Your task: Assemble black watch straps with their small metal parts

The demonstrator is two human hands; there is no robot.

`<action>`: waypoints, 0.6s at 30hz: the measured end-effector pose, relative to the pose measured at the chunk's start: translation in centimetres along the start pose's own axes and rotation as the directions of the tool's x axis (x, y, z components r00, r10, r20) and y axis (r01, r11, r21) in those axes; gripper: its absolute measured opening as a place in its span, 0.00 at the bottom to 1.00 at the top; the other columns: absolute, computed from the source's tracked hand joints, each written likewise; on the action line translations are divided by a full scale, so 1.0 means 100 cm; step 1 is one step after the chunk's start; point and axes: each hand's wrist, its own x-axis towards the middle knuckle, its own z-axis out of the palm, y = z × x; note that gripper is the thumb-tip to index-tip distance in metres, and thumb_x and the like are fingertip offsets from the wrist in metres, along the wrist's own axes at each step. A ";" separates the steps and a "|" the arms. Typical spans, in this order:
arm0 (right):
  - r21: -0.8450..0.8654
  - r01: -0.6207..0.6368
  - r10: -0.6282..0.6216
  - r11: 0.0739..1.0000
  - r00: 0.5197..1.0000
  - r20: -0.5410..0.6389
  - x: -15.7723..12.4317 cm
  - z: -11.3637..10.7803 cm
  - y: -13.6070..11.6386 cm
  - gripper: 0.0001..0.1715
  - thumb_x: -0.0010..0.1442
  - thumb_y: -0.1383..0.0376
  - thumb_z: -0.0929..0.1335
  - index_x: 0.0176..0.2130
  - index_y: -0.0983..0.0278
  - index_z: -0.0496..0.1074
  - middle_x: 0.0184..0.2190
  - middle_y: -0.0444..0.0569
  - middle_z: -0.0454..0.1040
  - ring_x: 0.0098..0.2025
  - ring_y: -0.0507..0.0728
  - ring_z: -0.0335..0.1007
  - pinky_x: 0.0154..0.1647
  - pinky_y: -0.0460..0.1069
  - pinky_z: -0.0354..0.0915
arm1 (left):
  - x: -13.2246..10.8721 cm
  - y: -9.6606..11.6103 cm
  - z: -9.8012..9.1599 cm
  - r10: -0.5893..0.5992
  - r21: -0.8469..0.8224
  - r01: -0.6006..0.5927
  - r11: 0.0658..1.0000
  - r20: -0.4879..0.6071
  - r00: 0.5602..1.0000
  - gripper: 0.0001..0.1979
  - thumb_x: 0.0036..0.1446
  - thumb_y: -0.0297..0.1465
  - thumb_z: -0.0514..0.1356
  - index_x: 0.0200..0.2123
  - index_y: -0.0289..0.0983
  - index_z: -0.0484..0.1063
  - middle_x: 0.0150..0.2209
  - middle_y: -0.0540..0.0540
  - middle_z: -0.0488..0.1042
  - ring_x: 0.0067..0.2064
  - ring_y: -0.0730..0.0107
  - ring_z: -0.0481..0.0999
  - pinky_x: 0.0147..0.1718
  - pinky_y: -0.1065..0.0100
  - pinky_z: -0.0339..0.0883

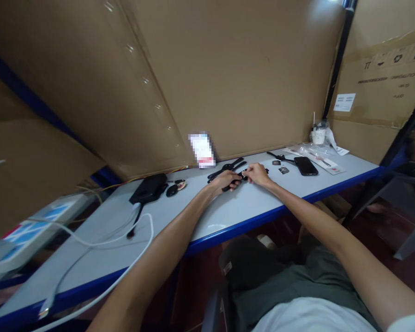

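Both my hands are together over the middle of the grey tabletop. My left hand is closed on a black wristwatch, and a piece of its dark strap pokes out below the fingers. From the other side my right hand pinches the same watch near its case. The fingers cover most of it, so its face cannot be made out. Just behind my left hand lie more black watch-like straps. Two small dark square pieces rest to the right of my right hand.
A black smartphone and another black strap lie at right, before plastic bags and a cup. A lit, blurred screen leans on the cardboard wall. Leftward are a black power bank-like box, keys and a white cable.
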 end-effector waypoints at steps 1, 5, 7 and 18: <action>-0.074 0.057 -0.060 0.996 0.998 -0.032 0.000 0.000 0.001 0.20 0.64 0.65 0.72 0.22 0.64 0.68 0.17 0.42 0.70 0.23 0.50 0.68 0.30 0.44 0.61 | 0.001 -0.001 -0.001 -0.004 -0.004 0.004 1.000 -0.001 1.000 0.08 0.60 0.21 0.63 0.28 0.33 0.69 0.21 0.53 0.63 0.15 0.84 0.56 0.13 0.76 0.49; -0.224 0.207 -0.233 0.952 0.967 -0.097 0.000 0.001 0.003 0.08 0.62 0.64 0.73 0.32 0.64 0.78 0.26 0.44 0.78 0.32 0.52 0.72 0.36 0.44 0.60 | 0.004 -0.003 -0.003 -0.008 -0.023 0.007 1.000 -0.007 1.000 0.10 0.59 0.21 0.65 0.28 0.34 0.67 0.21 0.53 0.64 0.15 0.84 0.57 0.13 0.77 0.50; -0.207 0.206 -0.226 0.956 0.971 -0.074 0.002 0.003 0.003 0.04 0.58 0.68 0.74 0.37 0.64 0.80 0.27 0.42 0.78 0.31 0.51 0.72 0.35 0.44 0.61 | 0.005 -0.004 -0.003 -0.006 -0.029 0.005 1.000 -0.010 1.000 0.10 0.59 0.21 0.65 0.28 0.34 0.67 0.20 0.54 0.64 0.15 0.84 0.57 0.13 0.77 0.50; -0.024 0.128 -0.127 0.992 0.991 0.041 0.000 -0.007 0.009 0.10 0.60 0.63 0.74 0.29 0.66 0.76 0.21 0.40 0.73 0.25 0.49 0.67 0.31 0.43 0.61 | 0.002 -0.003 -0.003 0.000 -0.054 0.001 0.999 0.006 1.000 0.07 0.60 0.21 0.64 0.30 0.32 0.70 0.20 0.53 0.64 0.15 0.84 0.57 0.13 0.78 0.49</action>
